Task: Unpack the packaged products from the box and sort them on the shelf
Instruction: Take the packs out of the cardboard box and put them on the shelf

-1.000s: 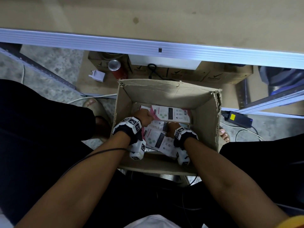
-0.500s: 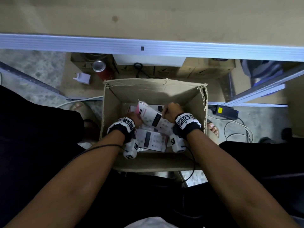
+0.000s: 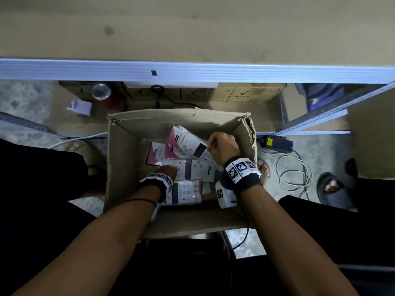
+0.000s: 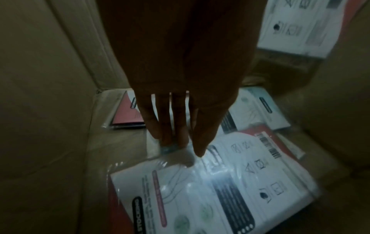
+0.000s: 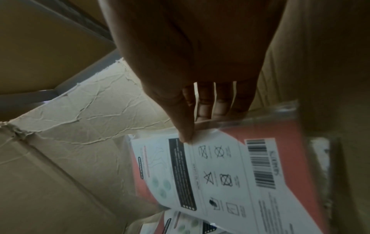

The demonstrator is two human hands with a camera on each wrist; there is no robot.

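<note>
So the shelf (image 3: 192, 35) board and its metal edge run across above everything, well beyond both sets of fingers, and the open cardboard box (image 3: 126, 167) sits on the floor below it with both hands down inside. The right hand (image 3: 223, 147) has its thumb and curled fingers (image 5: 204, 102) pinched on the clear plastic edge of one white-and-red packet (image 3: 186, 144), which hangs tilted just under the fingertips, barcode side showing in the right wrist view. The left hand (image 3: 168, 170) is lower in the box, fingers (image 4: 172, 126) straight and close together, tips just at the plastic wrap edge of another flat packet (image 4: 210, 182) lying on the pile; can't really tell if they're actually touching it. A few more of the same packets (image 3: 186, 192) lie flat on the box bottom beside and under that hand.
</note>
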